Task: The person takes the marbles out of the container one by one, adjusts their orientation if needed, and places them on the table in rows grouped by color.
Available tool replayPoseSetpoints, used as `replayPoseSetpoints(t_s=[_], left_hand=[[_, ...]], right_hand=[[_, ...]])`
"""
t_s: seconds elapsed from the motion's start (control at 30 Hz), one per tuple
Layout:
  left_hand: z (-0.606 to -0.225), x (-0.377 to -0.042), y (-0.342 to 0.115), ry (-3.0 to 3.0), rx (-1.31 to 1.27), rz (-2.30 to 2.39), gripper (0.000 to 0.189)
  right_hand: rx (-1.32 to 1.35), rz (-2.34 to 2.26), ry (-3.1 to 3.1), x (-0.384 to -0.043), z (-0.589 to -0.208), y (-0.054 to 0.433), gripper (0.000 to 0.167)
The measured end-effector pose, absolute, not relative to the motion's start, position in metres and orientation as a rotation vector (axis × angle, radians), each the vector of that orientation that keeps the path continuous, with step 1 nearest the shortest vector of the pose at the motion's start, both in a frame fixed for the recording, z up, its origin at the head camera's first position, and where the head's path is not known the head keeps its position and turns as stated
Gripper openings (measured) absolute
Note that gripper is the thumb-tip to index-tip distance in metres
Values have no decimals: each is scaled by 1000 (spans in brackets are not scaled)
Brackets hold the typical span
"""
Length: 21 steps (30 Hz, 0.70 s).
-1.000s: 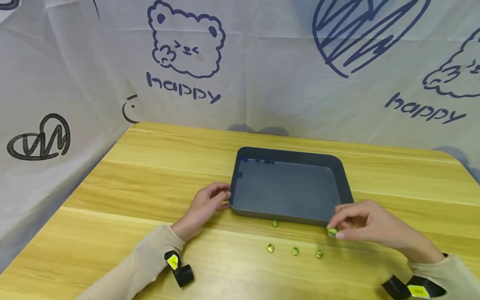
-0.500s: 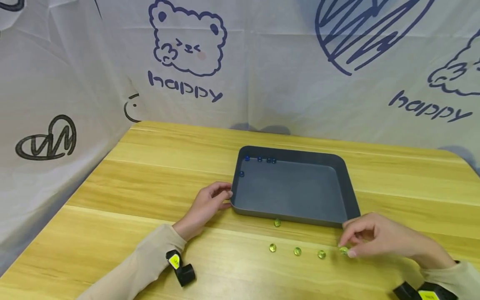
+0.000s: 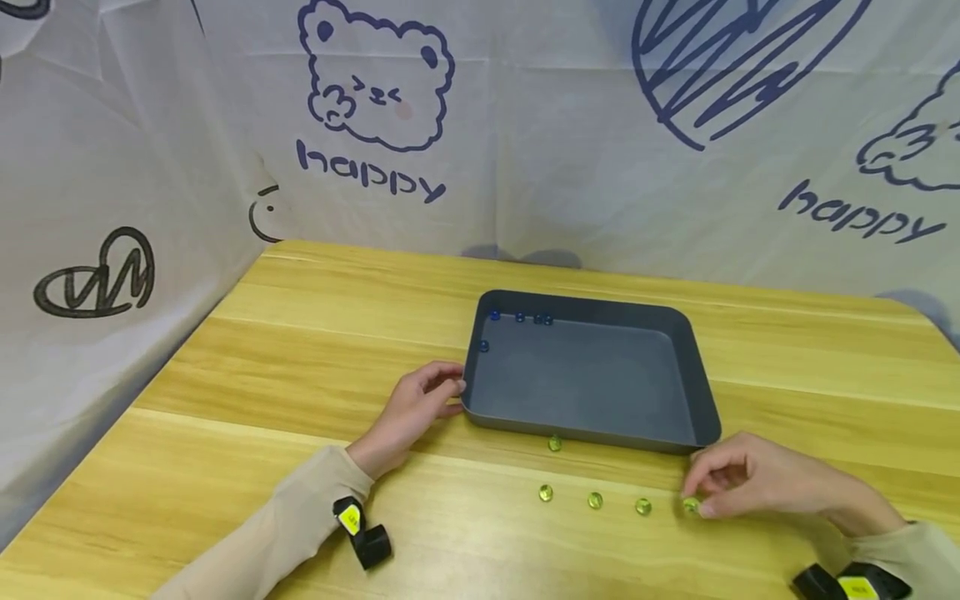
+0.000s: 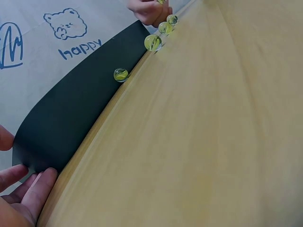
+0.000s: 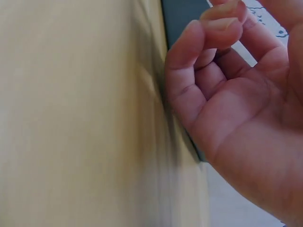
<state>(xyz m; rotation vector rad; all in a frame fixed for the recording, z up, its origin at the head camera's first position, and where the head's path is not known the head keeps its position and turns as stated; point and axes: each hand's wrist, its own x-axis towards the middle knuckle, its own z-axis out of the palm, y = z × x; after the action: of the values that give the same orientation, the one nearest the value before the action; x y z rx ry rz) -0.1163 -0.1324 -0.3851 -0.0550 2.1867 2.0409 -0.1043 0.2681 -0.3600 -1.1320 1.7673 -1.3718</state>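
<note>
A yellow-green glass marble (image 3: 690, 505) is pinched between the thumb and finger of my right hand (image 3: 757, 477), low over the table at the right end of a row. Three more yellow-green marbles, among them the middle marble (image 3: 595, 500), lie to its left. Another marble (image 4: 121, 74) sits against the near wall of the dark grey tray (image 3: 585, 433). My left hand (image 3: 408, 408) rests its fingertips on the tray's left wall near the front corner. In the right wrist view, the curled fingers (image 5: 182, 61) hide the marble.
Inside the tray, several dark blue marbles, one being the corner marble (image 3: 494, 316), lie along the back and left walls. The wooden table (image 3: 300, 333) ends at a white printed cloth (image 3: 540, 167) behind it.
My right hand has moved right and toward the front with its marble, from beside the tray's front right corner to the row's right end. My left hand stays on the tray.
</note>
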Motion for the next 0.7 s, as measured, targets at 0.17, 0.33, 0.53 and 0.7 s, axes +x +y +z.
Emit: replayPoseSetpoints(t_s=[0.17, 0.33, 0.53, 0.7], left_hand=[[-383, -117, -131, 2193, -48, 2033, 33], [-382, -117, -131, 2191, -40, 2030, 34], [-383, -116, -132, 2184, -42, 2030, 34], [-382, -114, -132, 2201, -31, 2024, 34]], right_hand=[[-1154, -1373, 1742, -106, -368, 274, 34], [-1200, -1344, 1767, -107, -372, 275, 35], [-1246, -1297, 1827, -106, -372, 274, 34], [-1201, -1311, 1832, -103, -372, 273, 32]])
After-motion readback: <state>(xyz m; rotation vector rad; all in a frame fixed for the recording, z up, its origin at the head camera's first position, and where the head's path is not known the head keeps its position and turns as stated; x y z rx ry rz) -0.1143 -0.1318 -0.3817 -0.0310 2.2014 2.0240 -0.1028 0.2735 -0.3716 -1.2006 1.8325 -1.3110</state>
